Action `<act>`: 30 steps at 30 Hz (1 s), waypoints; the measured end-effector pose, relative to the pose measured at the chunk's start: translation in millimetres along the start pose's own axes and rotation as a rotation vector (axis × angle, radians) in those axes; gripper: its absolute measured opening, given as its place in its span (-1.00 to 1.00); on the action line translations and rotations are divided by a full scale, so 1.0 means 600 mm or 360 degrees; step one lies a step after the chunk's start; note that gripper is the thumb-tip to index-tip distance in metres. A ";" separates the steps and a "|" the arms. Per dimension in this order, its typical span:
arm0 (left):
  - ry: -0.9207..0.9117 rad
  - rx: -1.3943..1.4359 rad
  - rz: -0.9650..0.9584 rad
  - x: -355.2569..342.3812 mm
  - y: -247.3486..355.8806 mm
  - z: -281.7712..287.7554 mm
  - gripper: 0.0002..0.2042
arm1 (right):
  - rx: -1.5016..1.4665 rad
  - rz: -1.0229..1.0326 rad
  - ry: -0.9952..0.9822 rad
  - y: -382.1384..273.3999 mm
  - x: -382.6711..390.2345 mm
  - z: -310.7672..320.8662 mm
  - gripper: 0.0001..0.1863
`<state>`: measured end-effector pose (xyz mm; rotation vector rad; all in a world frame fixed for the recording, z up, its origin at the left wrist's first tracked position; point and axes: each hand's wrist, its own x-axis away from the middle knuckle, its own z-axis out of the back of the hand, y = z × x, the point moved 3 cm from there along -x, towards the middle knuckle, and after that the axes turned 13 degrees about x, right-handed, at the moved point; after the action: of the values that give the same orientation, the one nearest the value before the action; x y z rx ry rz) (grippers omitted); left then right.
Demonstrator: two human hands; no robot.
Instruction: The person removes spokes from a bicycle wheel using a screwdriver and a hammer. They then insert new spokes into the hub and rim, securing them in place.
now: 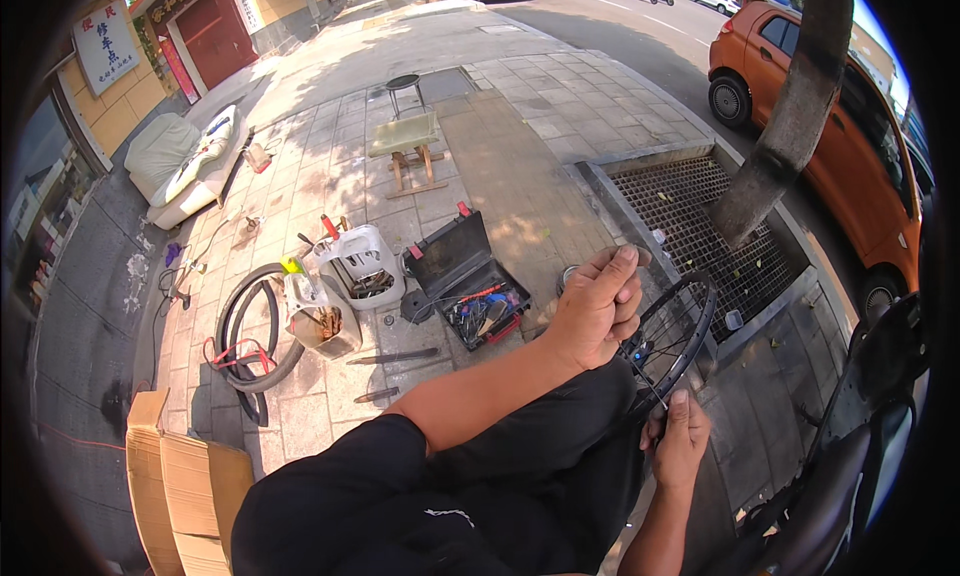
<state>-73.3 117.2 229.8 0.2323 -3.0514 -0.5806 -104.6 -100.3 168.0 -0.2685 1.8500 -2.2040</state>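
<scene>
Beside the black, round, wire-spoked wheel (697, 346), likely light, stiff and best held by its rim, the left hand (600, 311) curls closed and the right hand (682, 441) pinches, contents unclear.

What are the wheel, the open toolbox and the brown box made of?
Wheel: thin spokes suggest metal; its smooth black rim could be metal or rubber. Toolbox: probably matte black plastic, with a moulded-looking lid. Box: dull brown cardboard, judging by its creased flaps.
</scene>
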 end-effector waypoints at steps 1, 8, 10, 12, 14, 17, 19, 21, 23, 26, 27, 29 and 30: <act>-0.0007 0.0014 -0.0016 0.000 -0.002 0.001 -0.76 | -0.0132 -0.0041 -0.0030 -0.002 0.001 -0.003 -0.48; -0.0072 0.0001 -0.0087 0.002 -0.006 0.007 -0.78 | -0.0182 0.0097 -0.0209 0.004 0.001 0.005 -0.69; -0.0068 0.0005 -0.0098 0.001 -0.008 0.006 -0.78 | -0.0084 0.0289 -0.0031 -0.001 0.003 -0.003 -0.79; -0.0079 0.0006 -0.0089 -0.001 -0.009 0.004 -0.77 | 0.0002 0.0472 0.0117 0.011 0.001 -0.004 -0.78; -0.0083 0.0011 -0.0096 0.000 -0.008 0.008 -0.77 | -0.0092 0.0436 0.0095 -0.001 0.004 -0.011 -0.78; -0.0089 0.0003 -0.0098 0.002 -0.008 0.009 -0.78 | -0.0274 0.0047 -0.0157 -0.004 0.013 -0.007 -0.82; -0.0103 -0.0002 -0.0094 0.001 -0.012 0.008 -0.78 | -0.0159 -0.0128 -0.0238 0.049 0.007 0.013 -0.80; -0.0118 -0.0011 -0.0097 0.000 -0.016 0.010 -0.78 | -0.0158 -0.0099 -0.0219 0.075 0.005 0.014 -0.75; -0.0131 0.0004 -0.0091 0.000 -0.015 0.009 -0.77 | -0.0211 0.0055 -0.0114 0.067 0.002 0.010 -0.72; -0.0130 0.0029 -0.0087 -0.001 -0.013 0.008 -0.77 | -0.0304 0.0248 0.0094 0.043 0.000 -0.005 -0.72; -0.0126 0.0038 -0.0086 -0.001 -0.013 0.008 -0.76 | -0.0352 0.0260 0.0157 0.036 0.003 -0.011 -0.71; -0.0126 0.0047 -0.0080 0.000 -0.011 0.008 -0.77 | -0.0468 0.0193 0.0185 0.017 0.005 -0.019 -0.71; -0.0124 0.0050 -0.0077 0.000 -0.010 0.009 -0.77 | -0.0536 0.0113 0.0151 0.001 0.009 -0.020 -0.72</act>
<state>-72.8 113.6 222.9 0.2924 -3.1399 -0.5571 -113.0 -90.9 165.2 -0.1574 2.2429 -1.8812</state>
